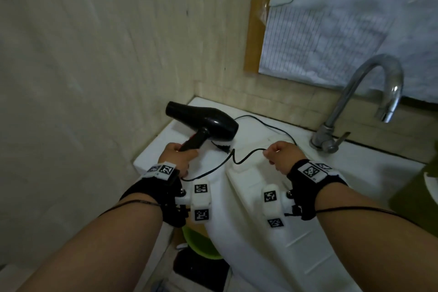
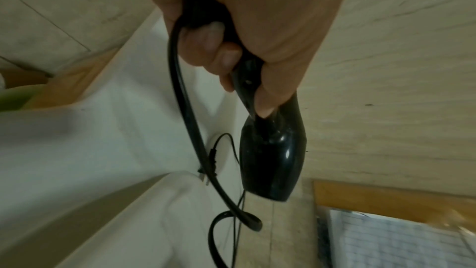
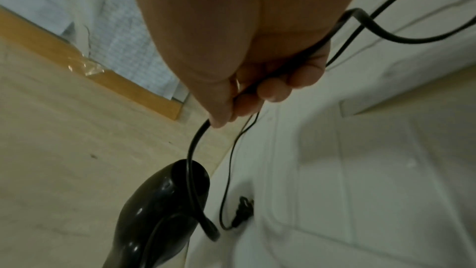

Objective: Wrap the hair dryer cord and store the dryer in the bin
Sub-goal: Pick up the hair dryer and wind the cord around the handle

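Observation:
My left hand (image 1: 176, 157) grips the handle of a glossy black hair dryer (image 1: 203, 119), lifted above the white counter (image 1: 369, 168) near the corner wall; its nozzle points left. In the left wrist view my fingers (image 2: 221, 56) curl round the handle and the dryer body (image 2: 273, 158) hangs below. The black cord (image 1: 244, 157) runs from under my left hand in a wavy line to my right hand (image 1: 278, 155), which pinches it. The cord (image 3: 193, 162) trails from my right fingers (image 3: 273, 89). The plug (image 1: 222, 147) lies on the counter under the dryer.
A white sink basin (image 1: 256, 187) sits between my arms. A chrome tap (image 1: 369, 92) stands at the right. A wood-framed window (image 1: 256, 31) is behind. A green bin (image 1: 201, 242) shows below the counter edge. Tiled wall fills the left.

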A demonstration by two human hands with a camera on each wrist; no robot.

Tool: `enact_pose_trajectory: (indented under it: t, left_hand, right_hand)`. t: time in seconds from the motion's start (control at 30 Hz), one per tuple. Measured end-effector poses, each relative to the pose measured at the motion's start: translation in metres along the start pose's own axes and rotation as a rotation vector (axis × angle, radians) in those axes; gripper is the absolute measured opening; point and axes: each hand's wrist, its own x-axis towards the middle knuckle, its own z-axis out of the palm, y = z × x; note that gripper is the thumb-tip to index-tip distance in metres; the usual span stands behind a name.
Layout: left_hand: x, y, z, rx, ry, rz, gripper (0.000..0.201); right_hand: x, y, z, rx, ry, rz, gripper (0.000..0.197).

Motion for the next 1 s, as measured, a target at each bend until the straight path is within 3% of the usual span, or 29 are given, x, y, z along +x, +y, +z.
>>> enact_pose_trajectory:
  t: [0.07,0.23,0.43,0.5,0.6,0.8,0.9,1.0]
  left_hand:
    - [-0.005,0.009,0.000,-0.054,-0.020,0.048,0.042]
    - [-0.024,0.028,-0.006,-0.183,-0.114,0.162,0.038]
    - [-0.055,0.055,-0.018,-0.220,-0.269,0.312,0.037]
    - [-0.066,0.062,-0.021,-0.168,-0.312,0.360,0.036]
    - [-0.082,0.071,-0.028,-0.012,-0.344,0.438,0.041]
    - [-0.097,0.079,-0.044,0.199,-0.265,0.533,0.044]
    - [-0.108,0.084,-0.052,0.423,-0.223,0.649,0.046]
    - [-0.123,0.092,-0.050,0.676,-0.223,0.768,0.042]
  right_hand:
    - [0.000,-0.001,-0.013,0.008,0.038,-0.013,0.016]
    - [-0.001,0.002,-0.050,0.099,0.183,0.005,0.019]
    - [-0.026,-0.021,-0.094,0.024,0.265,0.048,0.043]
    - [-0.031,-0.030,-0.105,0.095,0.310,0.032,0.042]
    - [-0.042,-0.044,-0.114,0.034,0.345,-0.131,0.047]
    - [-0.045,-0.061,-0.122,0.324,0.392,-0.146,0.033]
    - [-0.053,-0.069,-0.128,0.365,0.364,-0.203,0.035]
    - [-0.064,-0.081,-0.138,0.411,0.363,-0.264,0.021]
